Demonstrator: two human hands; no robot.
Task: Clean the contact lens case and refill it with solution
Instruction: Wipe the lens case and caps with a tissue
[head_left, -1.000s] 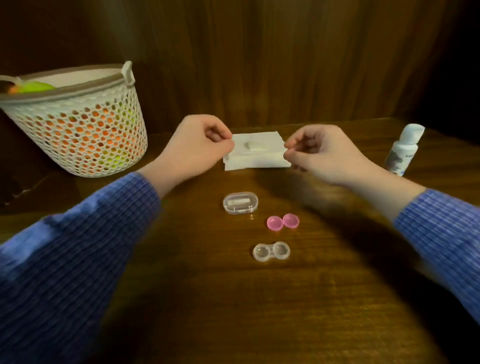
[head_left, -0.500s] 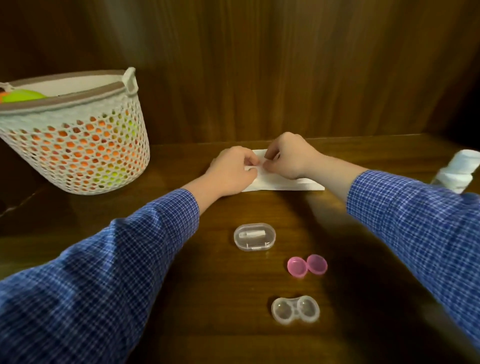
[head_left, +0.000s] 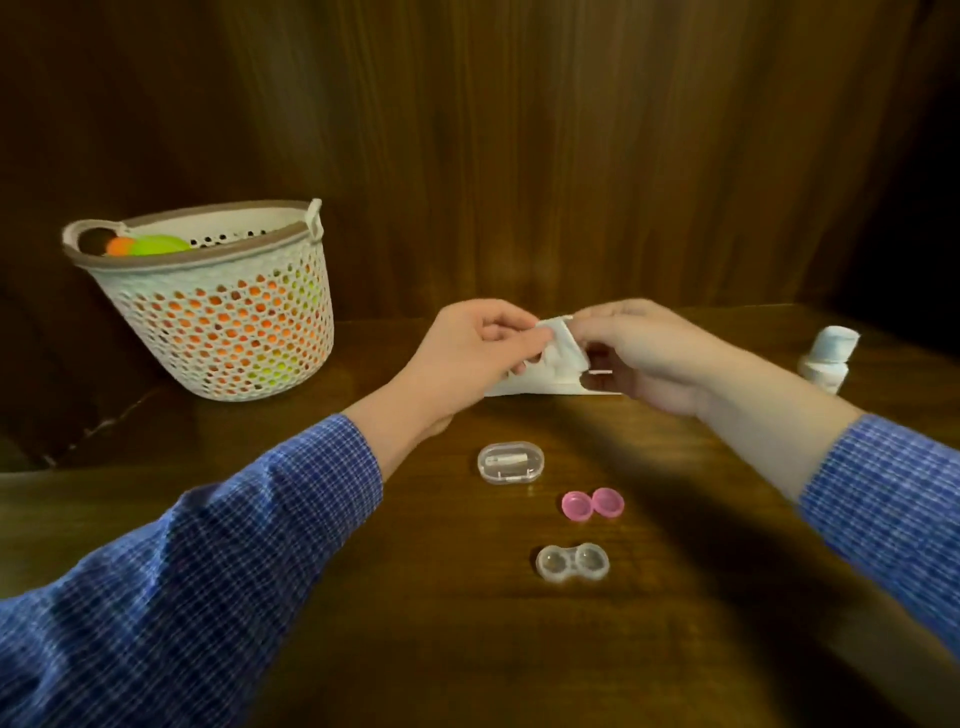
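Observation:
A clear two-well contact lens case lies open on the wooden table, with its two pink caps just behind it. Further back, my left hand and my right hand both pinch a white tissue, lifting its top sheet off the folded stack. The white solution bottle stands at the far right, beyond my right forearm.
A small clear oval box with a white piece inside sits between the tissue stack and the pink caps. A white perforated basket holding orange and green items stands at the back left. A dark wooden wall closes the back.
Both hands went down onto the tissue stack, took hold of the top sheet and now raise it off the stack. The camera view has tilted up and pulled back.

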